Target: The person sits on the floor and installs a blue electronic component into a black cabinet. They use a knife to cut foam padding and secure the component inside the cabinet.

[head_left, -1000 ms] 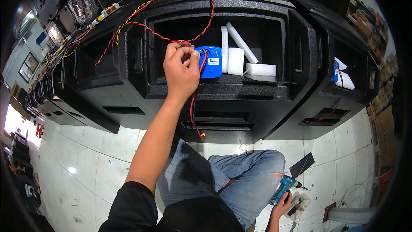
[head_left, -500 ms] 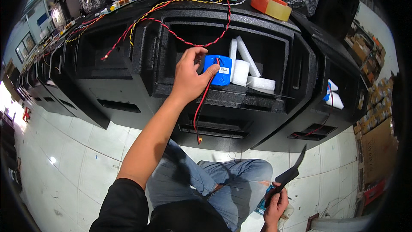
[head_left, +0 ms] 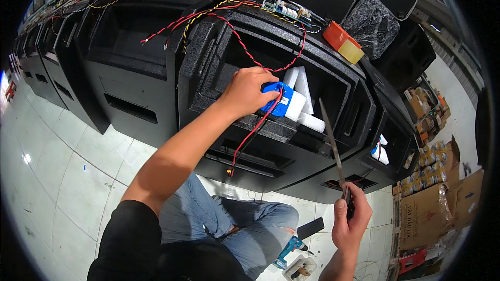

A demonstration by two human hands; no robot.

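My left hand (head_left: 251, 91) grips a blue battery pack (head_left: 281, 106) at the lower edge of a black speaker cabinet's recess. Red and black leads (head_left: 253, 127) hang from the pack to a small yellow connector (head_left: 229, 173). White foam blocks (head_left: 296, 105) stand right beside the pack, some leaning inside the recess. My right hand (head_left: 353, 218) is closed around the dark handle of a long, narrow knife (head_left: 332, 143). Its blade points up toward the recess, with the tip to the right of the foam.
A circuit board (head_left: 286, 8) with twisted wires (head_left: 239, 39) rests on the cabinet top, near tape rolls (head_left: 342, 41). More black cabinets (head_left: 125, 83) line the left. A cordless drill (head_left: 289, 251), a black flat piece (head_left: 311, 227) and a small tub (head_left: 300, 269) are on the tiled floor.
My right hand has risen from low beside the drill, bringing the knife up toward the recess. My left hand still holds the battery pack, now tilted against the foam. The view has shifted.
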